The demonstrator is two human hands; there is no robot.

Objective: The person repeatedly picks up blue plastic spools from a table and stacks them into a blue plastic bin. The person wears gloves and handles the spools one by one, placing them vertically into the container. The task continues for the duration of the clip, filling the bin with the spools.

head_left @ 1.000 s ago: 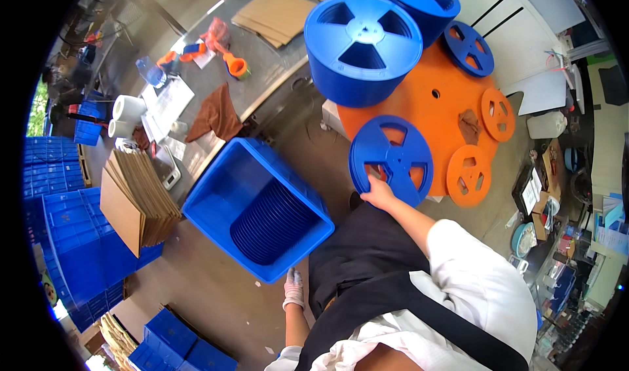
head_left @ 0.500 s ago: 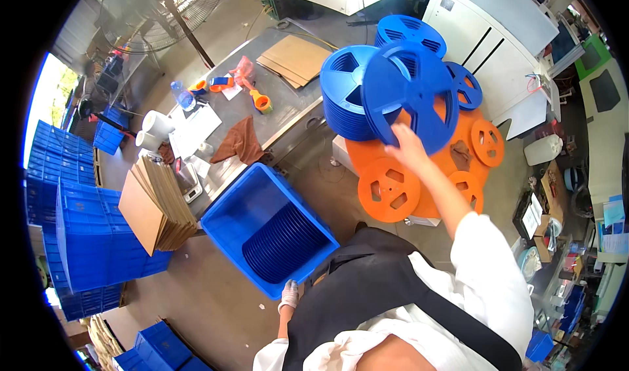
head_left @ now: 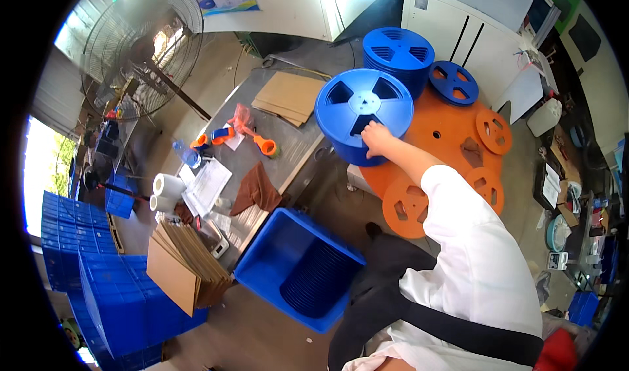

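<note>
My right hand (head_left: pixel 377 139) is at the near rim of the top blue plastic reel (head_left: pixel 368 100), its fingers curled over the edge at one of the reel's openings. That reel lies flat on a stack of similar reels, standing at the left part of a round orange table (head_left: pixel 426 132). My left hand is out of view. A blue crate (head_left: pixel 263 248) sits close in front of my body, with a row of dark blue reels (head_left: pixel 320 278) standing on edge in its right part.
Behind stand another blue reel stack (head_left: pixel 400 53) and a lower one (head_left: pixel 453 82). Orange discs (head_left: pixel 405 206) surround the round table. The metal bench (head_left: pixel 288 148) carries cardboard sheets (head_left: pixel 286 96), tape dispensers and a brown cloth (head_left: pixel 257 191). Cardboard dividers (head_left: pixel 173 269) and blue crates (head_left: pixel 128 299) are at left.
The reel that my right hand held tilted is no longer raised; the top reel lies flat under that hand. My left hand has left the crate's edge and the view. The view has shifted.
</note>
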